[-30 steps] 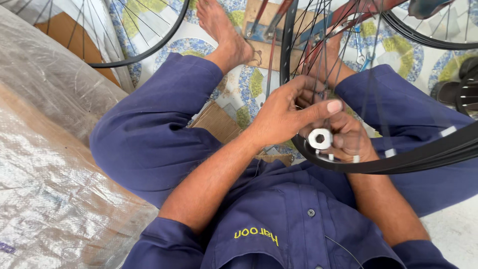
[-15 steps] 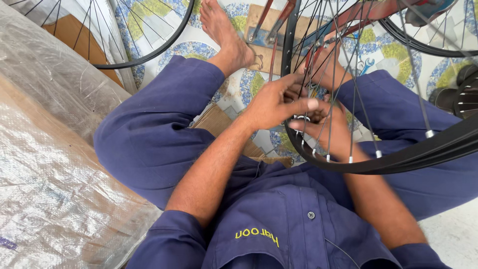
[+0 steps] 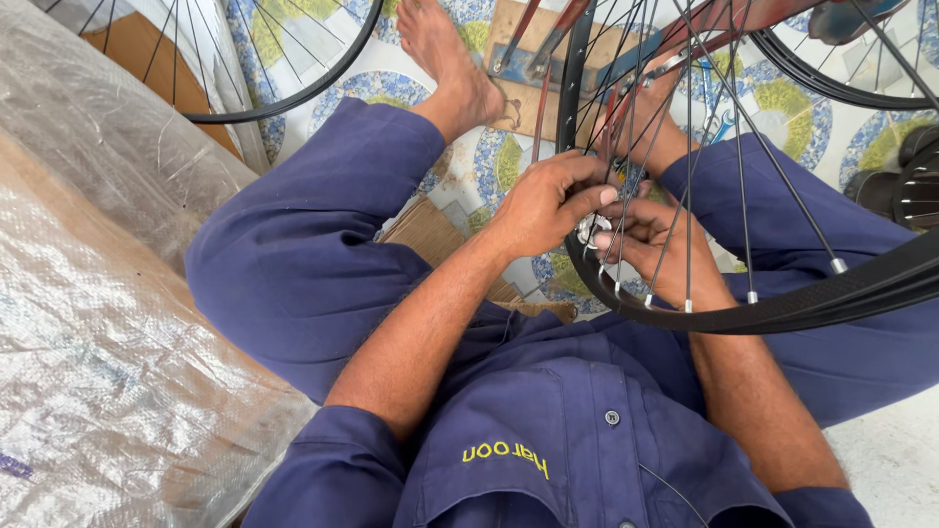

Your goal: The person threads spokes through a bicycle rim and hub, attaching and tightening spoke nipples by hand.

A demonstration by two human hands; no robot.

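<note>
A tiled floor [image 3: 391,88] with blue, green and yellow round patterns lies under a person who sits on it with legs bent, dressed in dark blue work clothes and barefoot. A black bicycle wheel [image 3: 782,308] stands over the lap, its rim curving across the right thigh and its thin spokes fanning up toward the top of the view. Both hands meet inside this wheel, near its lower rim. The left hand [image 3: 543,200] reaches in from the wheel's left side, fingers curled and pinched on a small silvery hub part [image 3: 593,231] among the spokes. The right hand [image 3: 655,244] sits just behind the spokes, its fingers closed on the same small part from the other side (how firmly it grips, I cannot tell). To the left of the wheel, well apart, a large bundle wrapped in clear plastic sheet [image 3: 88,323] fills the edge of the view. Above that bundle another wheel [image 3: 284,93] leans, only its lower arc showing. A flat piece of brown cardboard [image 3: 430,230] lies on the floor just left of the held wheel.
</note>
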